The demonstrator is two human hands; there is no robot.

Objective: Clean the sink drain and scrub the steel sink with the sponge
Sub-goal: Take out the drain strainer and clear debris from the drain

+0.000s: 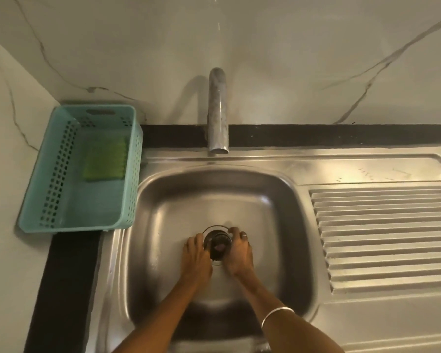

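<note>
Teal basket [49, 189] on counter – tap [218, 110] above.
</note>
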